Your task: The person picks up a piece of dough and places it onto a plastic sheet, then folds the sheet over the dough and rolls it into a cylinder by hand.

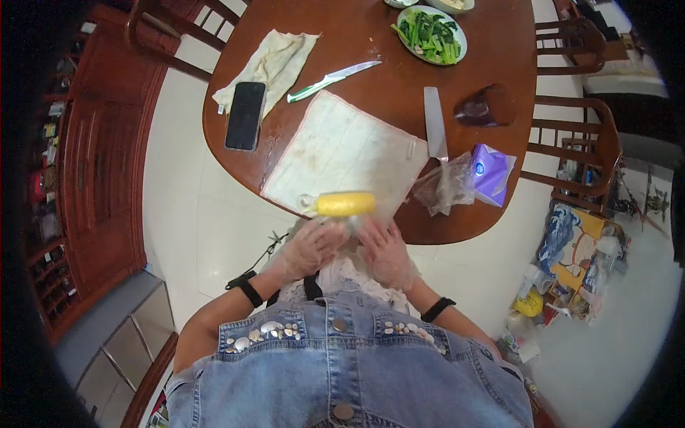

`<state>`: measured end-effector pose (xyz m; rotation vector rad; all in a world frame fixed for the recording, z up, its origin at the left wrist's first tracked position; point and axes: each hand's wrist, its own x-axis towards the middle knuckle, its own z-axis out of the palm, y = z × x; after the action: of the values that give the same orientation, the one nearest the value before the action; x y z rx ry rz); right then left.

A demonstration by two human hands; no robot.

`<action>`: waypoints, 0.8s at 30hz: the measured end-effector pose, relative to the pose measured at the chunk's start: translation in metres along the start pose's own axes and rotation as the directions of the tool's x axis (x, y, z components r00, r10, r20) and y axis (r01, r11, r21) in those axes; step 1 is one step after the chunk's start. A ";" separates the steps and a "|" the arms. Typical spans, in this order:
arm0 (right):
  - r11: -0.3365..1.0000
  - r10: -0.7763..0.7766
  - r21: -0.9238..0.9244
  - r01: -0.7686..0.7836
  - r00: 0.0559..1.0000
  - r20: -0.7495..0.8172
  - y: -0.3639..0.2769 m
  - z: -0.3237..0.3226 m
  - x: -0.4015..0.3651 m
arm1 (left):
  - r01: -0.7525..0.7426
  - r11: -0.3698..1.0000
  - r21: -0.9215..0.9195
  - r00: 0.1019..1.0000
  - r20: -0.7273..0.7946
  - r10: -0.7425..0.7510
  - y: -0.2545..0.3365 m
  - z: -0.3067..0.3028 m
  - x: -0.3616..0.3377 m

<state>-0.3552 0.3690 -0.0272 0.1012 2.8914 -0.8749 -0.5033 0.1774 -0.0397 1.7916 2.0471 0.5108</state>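
Note:
My left hand (312, 246), in a clear plastic glove, is at the table's near edge with its fingers loosely bent and pointing inward. Beside it is my gloved right hand (387, 251), fingers apart and reaching toward the cloth. Just beyond both hands, a yellow, elongated rounded thing (344, 204) lies crosswise on a white cloth with a pink border (349, 146). A whitish, see-through piece (307, 205) shows at its left end. The yellow thing's exact kind is unclear. Part of the cloth's near edge is hidden behind my fingers.
On the wooden table (314, 18) are a phone (245, 115), crumpled cloth (282, 60), green-handled knife (334, 80), cleaver (434, 121), dark cup (485, 105), plastic bag (448, 187), purple packet (492, 175) and plate of greens (429, 36). Chairs (574, 135) flank it.

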 end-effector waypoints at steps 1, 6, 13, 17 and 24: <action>0.998 -0.034 -0.047 0.036 0.999 0.027 0.001 0.011 -0.011 | -0.066 0.995 0.076 0.997 -0.041 0.069 0.005 0.006 -0.006; 0.985 0.016 -0.171 0.002 0.995 0.101 -0.013 -0.009 0.030 | 0.130 0.970 -0.206 0.989 0.095 -0.112 -0.006 0.009 0.015; 0.976 0.052 -0.178 -0.123 0.931 -0.360 0.026 -0.058 0.170 | 0.419 0.901 0.113 0.796 -0.523 -0.305 -0.077 -0.061 0.109; 0.981 -0.032 -0.196 -0.004 0.983 -0.181 0.040 -0.055 0.183 | 0.455 0.853 -0.254 0.806 -0.289 -0.516 -0.086 -0.063 0.114; 0.987 -0.108 -0.119 0.104 0.994 -0.023 0.008 -0.028 0.044 | 0.101 0.994 0.041 0.992 -0.080 -0.097 -0.016 -0.017 0.021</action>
<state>-0.4009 0.3924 -0.0138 -0.0515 2.9920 -0.7221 -0.5275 0.1954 -0.0339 1.7095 2.2046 0.5164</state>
